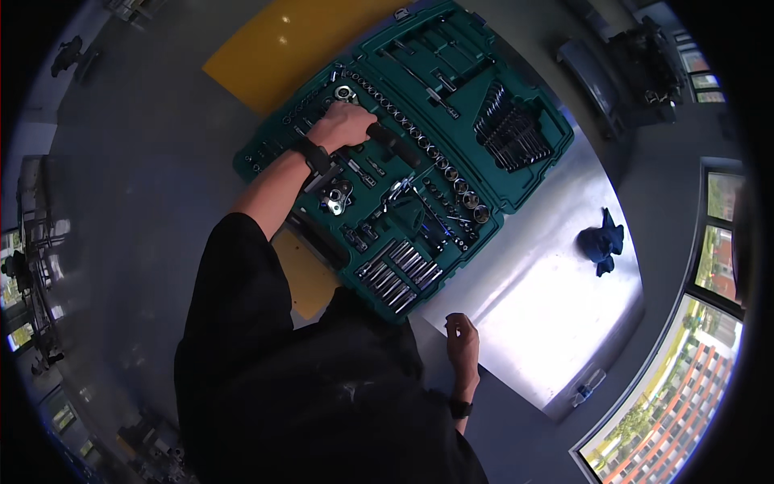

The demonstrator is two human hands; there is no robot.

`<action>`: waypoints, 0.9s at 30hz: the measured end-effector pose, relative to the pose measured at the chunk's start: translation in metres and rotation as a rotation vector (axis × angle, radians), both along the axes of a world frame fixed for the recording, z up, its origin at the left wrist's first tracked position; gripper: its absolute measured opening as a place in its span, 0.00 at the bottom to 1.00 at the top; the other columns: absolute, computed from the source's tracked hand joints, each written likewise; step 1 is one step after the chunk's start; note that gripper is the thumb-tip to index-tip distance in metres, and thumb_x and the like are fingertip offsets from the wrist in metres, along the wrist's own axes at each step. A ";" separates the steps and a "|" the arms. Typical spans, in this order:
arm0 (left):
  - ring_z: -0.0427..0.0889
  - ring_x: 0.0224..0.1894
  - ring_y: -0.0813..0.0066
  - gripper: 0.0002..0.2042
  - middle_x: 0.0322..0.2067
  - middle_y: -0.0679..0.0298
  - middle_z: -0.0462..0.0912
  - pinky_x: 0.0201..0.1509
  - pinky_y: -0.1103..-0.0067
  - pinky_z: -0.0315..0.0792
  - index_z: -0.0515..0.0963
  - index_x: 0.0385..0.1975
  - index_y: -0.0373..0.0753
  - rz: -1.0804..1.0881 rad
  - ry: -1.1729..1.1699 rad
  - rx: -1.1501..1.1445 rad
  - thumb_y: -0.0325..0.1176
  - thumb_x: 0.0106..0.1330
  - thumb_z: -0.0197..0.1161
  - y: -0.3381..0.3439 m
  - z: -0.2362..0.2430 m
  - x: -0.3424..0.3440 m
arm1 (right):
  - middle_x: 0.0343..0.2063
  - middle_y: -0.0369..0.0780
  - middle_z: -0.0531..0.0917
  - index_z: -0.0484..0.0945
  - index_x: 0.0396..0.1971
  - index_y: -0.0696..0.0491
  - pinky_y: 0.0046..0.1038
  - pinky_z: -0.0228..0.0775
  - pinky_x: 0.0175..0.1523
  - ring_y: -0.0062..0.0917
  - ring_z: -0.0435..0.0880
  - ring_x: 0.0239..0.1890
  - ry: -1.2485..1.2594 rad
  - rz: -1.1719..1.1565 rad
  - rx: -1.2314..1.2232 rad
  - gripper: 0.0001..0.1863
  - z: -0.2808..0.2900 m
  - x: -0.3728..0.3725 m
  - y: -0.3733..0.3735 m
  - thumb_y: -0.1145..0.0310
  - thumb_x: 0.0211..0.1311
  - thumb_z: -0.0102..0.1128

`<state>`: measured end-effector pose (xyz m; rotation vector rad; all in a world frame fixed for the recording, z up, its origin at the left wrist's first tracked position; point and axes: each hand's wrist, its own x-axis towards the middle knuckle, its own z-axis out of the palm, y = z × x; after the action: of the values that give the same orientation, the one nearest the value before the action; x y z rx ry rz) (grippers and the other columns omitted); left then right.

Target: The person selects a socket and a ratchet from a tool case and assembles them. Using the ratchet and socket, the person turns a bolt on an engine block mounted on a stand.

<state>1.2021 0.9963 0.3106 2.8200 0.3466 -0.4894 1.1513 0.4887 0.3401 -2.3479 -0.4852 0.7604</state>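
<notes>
A green case (pixel 524 187) of chrome sockets, ratchets and wrenches lies open on the work table. My left hand (pixel 343 123) reaches into its upper left part, fingers curled round a black-handled tool (pixel 393 145), with a chrome ratchet head (pixel 345 93) just above the hand. A row of sockets (pixel 423 141) runs beside it. My right hand (pixel 461 337) is lower down by the table's near edge, right of the case's bottom corner, fingers curled with nothing visible in them. Long sockets (pixel 397 274) fill the case's bottom end.
Yellow boards (pixel 266 52) show behind and under the case. A steel sheet (pixel 548 323) covers the table at right, with dark blue gloves or cloth (pixel 601 242) and a small clear bottle (pixel 588 387) on it. Machines and windows line the rim.
</notes>
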 end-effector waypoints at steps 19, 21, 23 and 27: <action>0.73 0.50 0.62 0.15 0.44 0.65 0.78 0.55 0.68 0.70 0.79 0.42 0.41 -0.632 -0.449 -0.496 0.26 0.54 0.57 -0.344 0.030 -0.109 | 0.35 0.35 0.79 0.75 0.44 0.57 0.21 0.70 0.46 0.17 0.78 0.39 0.963 -0.359 0.574 0.18 0.002 0.015 0.013 0.56 0.73 0.47; 0.73 0.51 0.61 0.14 0.44 0.63 0.78 0.56 0.68 0.70 0.79 0.42 0.40 -0.636 -0.415 -0.485 0.26 0.55 0.58 -0.341 0.032 -0.115 | 0.33 0.34 0.79 0.75 0.43 0.55 0.20 0.70 0.42 0.16 0.78 0.37 1.092 -0.372 0.685 0.13 0.000 0.016 0.020 0.61 0.74 0.47; 0.73 0.52 0.61 0.13 0.45 0.62 0.78 0.57 0.68 0.70 0.79 0.42 0.39 -0.634 -0.394 -0.475 0.26 0.56 0.59 -0.329 0.043 -0.115 | 0.32 0.34 0.78 0.75 0.43 0.54 0.20 0.71 0.41 0.16 0.78 0.36 1.075 -0.477 0.747 0.12 0.000 0.016 0.026 0.62 0.74 0.46; 0.79 0.42 0.68 0.10 0.44 0.60 0.78 0.49 0.75 0.74 0.77 0.43 0.35 -0.151 -0.511 -1.223 0.23 0.63 0.58 -0.274 0.058 -0.102 | 0.33 0.36 0.78 0.72 0.43 0.54 0.23 0.70 0.41 0.19 0.78 0.35 0.975 -0.604 0.905 0.12 0.009 0.014 0.049 0.63 0.76 0.43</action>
<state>1.0999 0.7221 0.3684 1.6632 -0.2266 0.0470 1.1651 0.5375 0.3493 -0.9955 0.2761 0.9782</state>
